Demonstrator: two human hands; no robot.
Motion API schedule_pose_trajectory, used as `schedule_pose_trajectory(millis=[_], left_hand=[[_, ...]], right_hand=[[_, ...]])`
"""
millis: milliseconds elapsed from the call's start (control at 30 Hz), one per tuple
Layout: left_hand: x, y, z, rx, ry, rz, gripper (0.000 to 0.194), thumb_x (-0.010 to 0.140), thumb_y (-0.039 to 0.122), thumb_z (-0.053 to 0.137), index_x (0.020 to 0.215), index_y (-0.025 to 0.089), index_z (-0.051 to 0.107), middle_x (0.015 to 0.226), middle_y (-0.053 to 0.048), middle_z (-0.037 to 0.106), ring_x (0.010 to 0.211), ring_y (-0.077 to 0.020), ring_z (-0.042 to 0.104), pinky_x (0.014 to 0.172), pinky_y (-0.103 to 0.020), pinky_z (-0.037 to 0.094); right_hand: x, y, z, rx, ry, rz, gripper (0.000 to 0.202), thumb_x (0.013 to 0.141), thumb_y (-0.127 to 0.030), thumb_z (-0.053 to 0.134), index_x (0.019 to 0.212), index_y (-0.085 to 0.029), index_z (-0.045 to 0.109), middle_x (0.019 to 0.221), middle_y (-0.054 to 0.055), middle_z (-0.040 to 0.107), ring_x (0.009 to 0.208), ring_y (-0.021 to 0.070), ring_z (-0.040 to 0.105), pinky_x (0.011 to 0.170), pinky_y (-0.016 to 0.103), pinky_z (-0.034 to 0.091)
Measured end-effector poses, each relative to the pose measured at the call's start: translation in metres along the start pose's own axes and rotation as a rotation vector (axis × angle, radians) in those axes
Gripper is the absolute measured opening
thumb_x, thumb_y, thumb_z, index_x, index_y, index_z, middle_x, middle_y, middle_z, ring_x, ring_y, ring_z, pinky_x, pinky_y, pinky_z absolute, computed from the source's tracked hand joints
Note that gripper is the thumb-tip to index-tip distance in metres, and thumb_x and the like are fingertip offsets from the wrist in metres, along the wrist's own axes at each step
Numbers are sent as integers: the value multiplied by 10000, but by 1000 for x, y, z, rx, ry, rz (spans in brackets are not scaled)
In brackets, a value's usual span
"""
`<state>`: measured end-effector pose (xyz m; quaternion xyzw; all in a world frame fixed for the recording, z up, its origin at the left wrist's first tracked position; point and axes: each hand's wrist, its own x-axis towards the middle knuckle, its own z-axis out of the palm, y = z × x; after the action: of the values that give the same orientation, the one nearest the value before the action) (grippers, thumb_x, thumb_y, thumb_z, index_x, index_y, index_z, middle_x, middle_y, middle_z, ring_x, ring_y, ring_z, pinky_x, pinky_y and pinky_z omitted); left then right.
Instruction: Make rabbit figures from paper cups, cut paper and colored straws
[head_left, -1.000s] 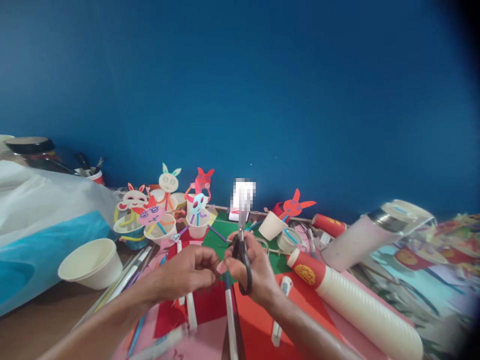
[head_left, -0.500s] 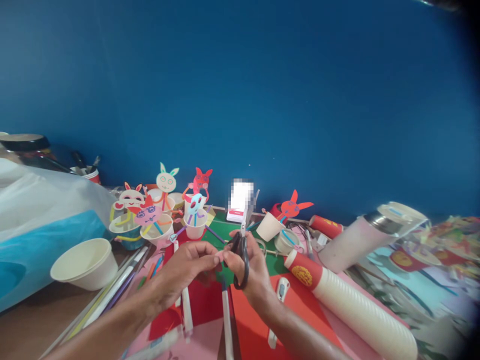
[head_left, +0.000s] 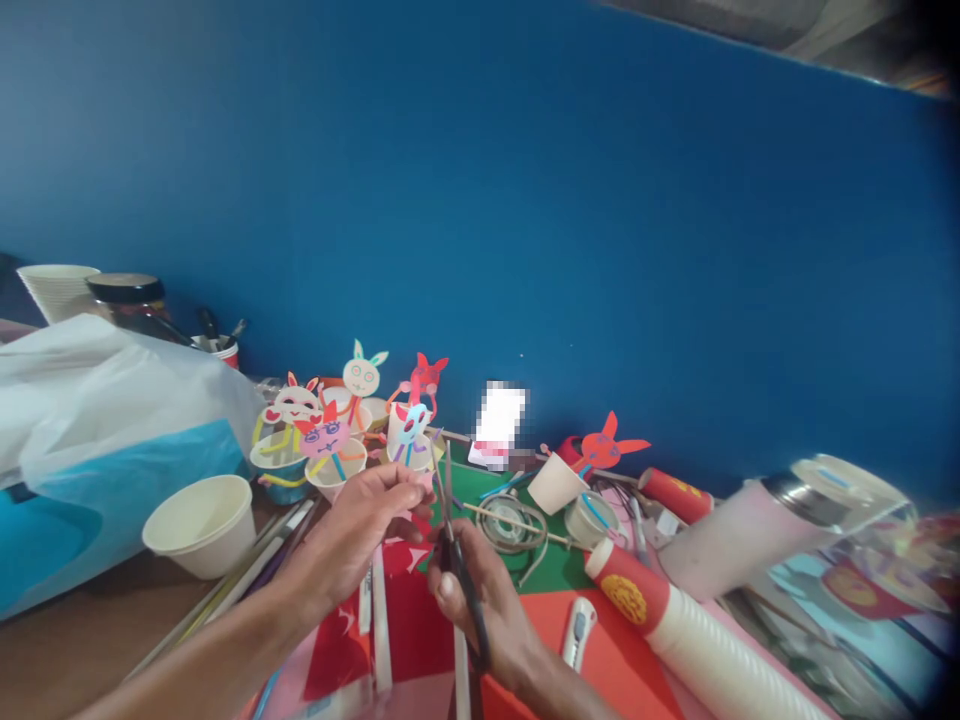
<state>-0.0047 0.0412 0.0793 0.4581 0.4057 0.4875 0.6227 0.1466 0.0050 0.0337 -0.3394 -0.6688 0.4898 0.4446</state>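
Note:
My left hand (head_left: 371,515) pinches a small piece of pink paper (head_left: 424,488) between thumb and fingertips. Just right of it, my right hand (head_left: 480,590) is closed round the black handles of a pair of scissors (head_left: 448,500). The scissor blades point upward and stand slightly apart, close beside the pink paper. Red paper (head_left: 409,585) lies under and between the hands, and an orange-red sheet (head_left: 615,650) lies below my right forearm.
Paper animal figures in cups (head_left: 334,470) stand at the back left, near a white bowl (head_left: 202,525). A phone (head_left: 499,420) leans at the back. Coiled cable (head_left: 512,522), a cutter (head_left: 579,633), stacked cups (head_left: 720,650) and a bottle (head_left: 735,530) are on the right.
The scissors have turned from resting in my right palm to a handle grip with parted blades. My right hand has moved lower and away from the pink paper. The view has shifted left.

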Motion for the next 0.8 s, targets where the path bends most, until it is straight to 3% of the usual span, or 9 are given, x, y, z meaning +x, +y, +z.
schedule_pose_trajectory(millis=[267,467,800], left_hand=[[-5,-5,5,-46,65,1,186,704,312,598,619,148,578,647,2,576,569,-110,522,546,-234,437],[-8,-8,8,-108,43,4,193,724,334,578,649,157,590,694,-8,603,564,-111,523,521,-231,432],[-12,-7,13,-156,89,-40,225,690,327,616,562,153,552,602,13,546,576,-110,498,528,-219,420]], right_hand=[[-2,0,4,12,2,15,297,804,-449,502,953,-192,484,746,-7,459,638,125,372,583,244,323],[-1,1,6,48,-2,4,284,795,-446,512,924,-195,483,745,-12,437,637,123,347,579,241,307],[-2,10,6,88,12,31,373,773,-515,501,934,-180,487,688,-22,389,576,109,287,511,232,259]])
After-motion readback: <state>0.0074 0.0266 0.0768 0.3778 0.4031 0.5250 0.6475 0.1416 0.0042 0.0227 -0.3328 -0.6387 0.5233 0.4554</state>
